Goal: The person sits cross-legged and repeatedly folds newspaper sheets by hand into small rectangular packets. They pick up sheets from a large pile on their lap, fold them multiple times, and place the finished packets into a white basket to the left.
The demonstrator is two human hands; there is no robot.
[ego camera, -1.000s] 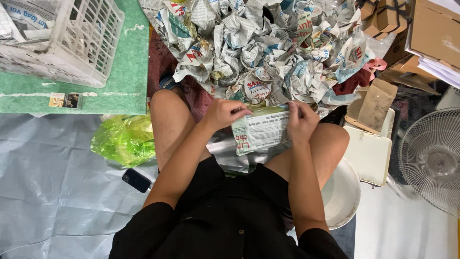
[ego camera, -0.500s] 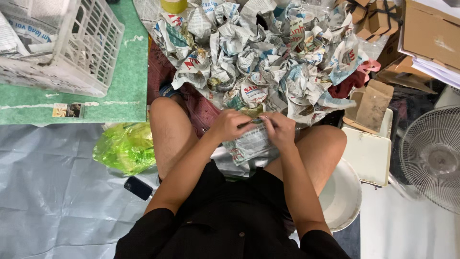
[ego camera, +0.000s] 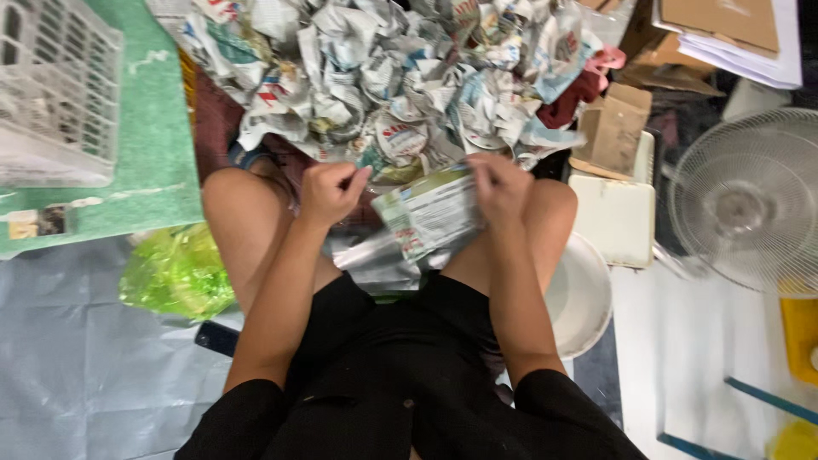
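Seated view from above, read left to right. A white plastic crate [ego camera: 55, 94] rests on a green mat [ego camera: 145, 162], well left of your fingers; below them lies a crumpled green plastic bag [ego camera: 177, 273], with a dark phone [ego camera: 217, 338] on the grey sheet [ego camera: 77, 375] beside your thigh.

Your left hand [ego camera: 331, 189] is curled into a loose fist, thumb and forefinger pinched together; whether paper sits between them cannot be told through the blur. It has come off the newspaper sheet [ego camera: 426, 213], which half a second ago both hands gripped close together. The gap between your hands has widened, so the sheet is now drawn out rather than bunched.

The sheet lies just right of your left fingertips, over your lap, with silvery foil [ego camera: 375, 255] beneath it. Your right hand [ego camera: 501, 189] covers its right edge, fingers folded down and pressing on the paper.

Beyond both sets of fingers spreads the pile of crumpled newspaper wads [ego camera: 383, 77]. Right of your right fingers: a cardboard box [ego camera: 615, 128], a white lidded tray [ego camera: 615, 220], a white bowl [ego camera: 584, 298], an electric fan [ego camera: 750, 200].
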